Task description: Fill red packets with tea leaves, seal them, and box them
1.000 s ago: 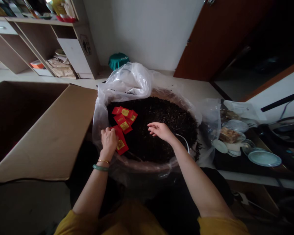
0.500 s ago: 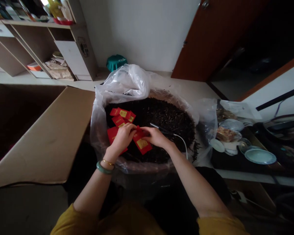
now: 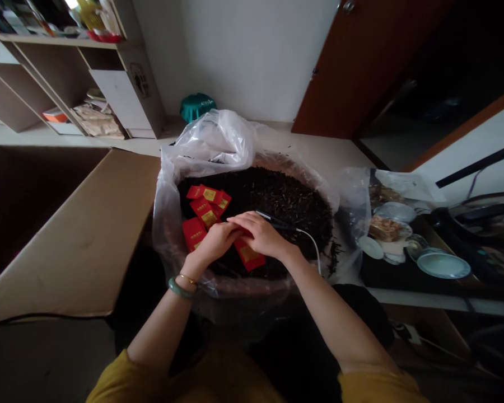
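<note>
Both my hands meet at the top end of a red packet (image 3: 249,256) with a gold label. My left hand (image 3: 218,240) is closed on the packet's upper left corner, its fingertips partly covered. Over the top edge lie the fingers of my right hand (image 3: 262,232), its thumb underneath against the packet. To the left, several more red packets (image 3: 204,210) lie on dark loose tea leaves (image 3: 294,196). The leaves fill a wide round basket (image 3: 315,179) lined with a clear plastic bag (image 3: 166,196). A slim dark device (image 3: 273,219) with a white cable rests on the leaves.
An open cardboard box (image 3: 79,240) stands at the left. On the right, a low table (image 3: 386,274) holds a pale bowl (image 3: 443,264) and bagged food (image 3: 384,228). Shelves (image 3: 138,95), a teal bag (image 3: 197,106) and a brown door (image 3: 340,84) are at the back.
My right hand has turned over the packet's top edge, its fingers now reaching across to my left hand. The packet's top has become more covered. The view has shifted slightly.
</note>
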